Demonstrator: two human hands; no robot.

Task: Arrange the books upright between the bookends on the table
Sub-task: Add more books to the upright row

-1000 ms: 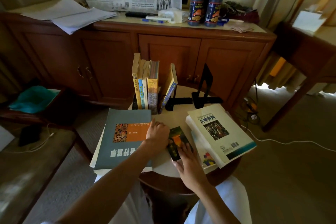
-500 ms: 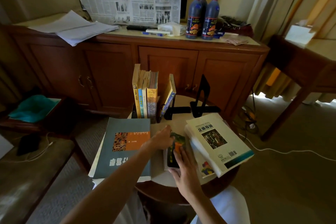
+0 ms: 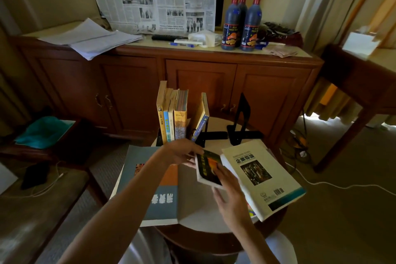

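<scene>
A small dark book with an orange cover picture (image 3: 207,167) is lifted at a tilt above the round table (image 3: 199,218). My left hand (image 3: 182,153) grips its top left corner and my right hand (image 3: 227,188) holds its lower right edge. Several books (image 3: 172,113) stand upright at the table's back left. A thin book (image 3: 202,115) leans against one black bookend (image 3: 211,135). A second black bookend (image 3: 241,120) stands to the right. A large grey book (image 3: 150,188) lies flat on the left, a cream book (image 3: 261,176) on the right.
A wooden cabinet (image 3: 192,83) stands behind the table with papers, a newspaper and dark bottles (image 3: 242,23) on top. A side table (image 3: 364,79) is at the right, a low bench with a teal cloth (image 3: 42,130) at the left. A white cable (image 3: 334,184) crosses the floor.
The small dark book has come off the table and tilted up. My left hand slid from its left side to its top corner, my right hand moved along its lower edge.
</scene>
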